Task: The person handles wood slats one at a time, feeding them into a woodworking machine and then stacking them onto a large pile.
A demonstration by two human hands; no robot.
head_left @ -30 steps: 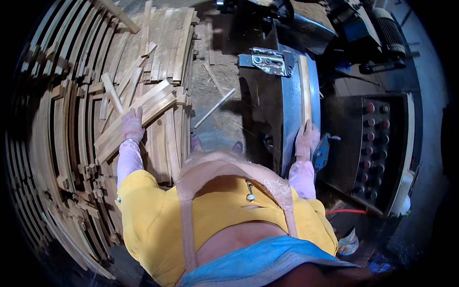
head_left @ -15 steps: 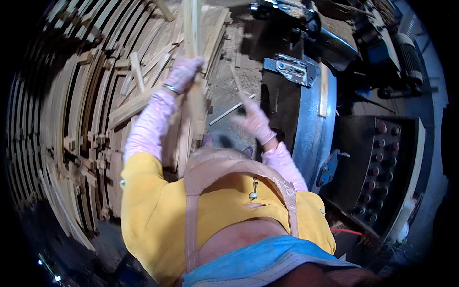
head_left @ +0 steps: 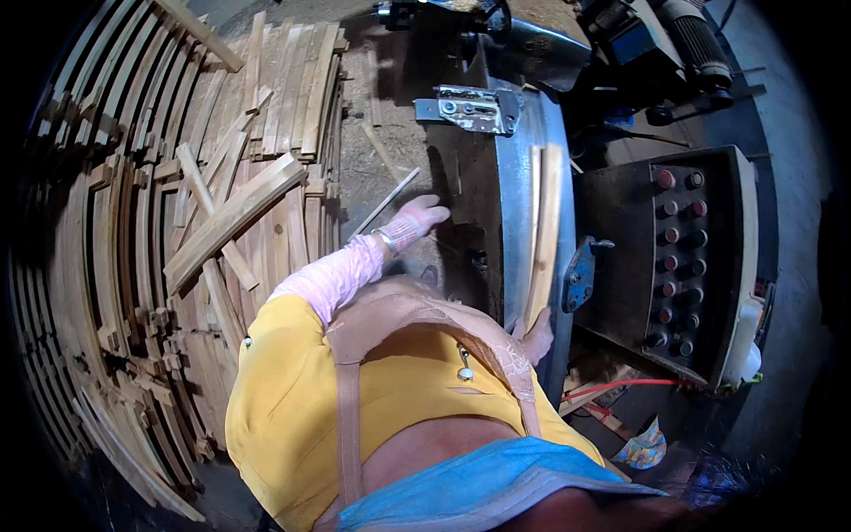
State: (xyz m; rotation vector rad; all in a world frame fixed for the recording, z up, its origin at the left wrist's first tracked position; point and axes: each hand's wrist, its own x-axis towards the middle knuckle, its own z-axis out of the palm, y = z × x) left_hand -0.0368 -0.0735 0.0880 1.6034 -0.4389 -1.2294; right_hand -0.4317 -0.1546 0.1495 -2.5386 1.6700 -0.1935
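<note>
Workshop machine table (head_left: 519, 177), right hand (head_left: 537, 335) apparently gripping wooden strip (head_left: 542, 232), left hand (head_left: 420, 215) fingers spread

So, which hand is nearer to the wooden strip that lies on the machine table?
The right. The right hand is at the near end of the wooden strip, apparently touching it. The left hand is apart, to the strip's left, over the dark part of the machine table.

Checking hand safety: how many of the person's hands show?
2. The pink-gloved left hand is beside the grey metal machine table; the right hand, partly hidden, meets a pale wooden strip on it.
</note>
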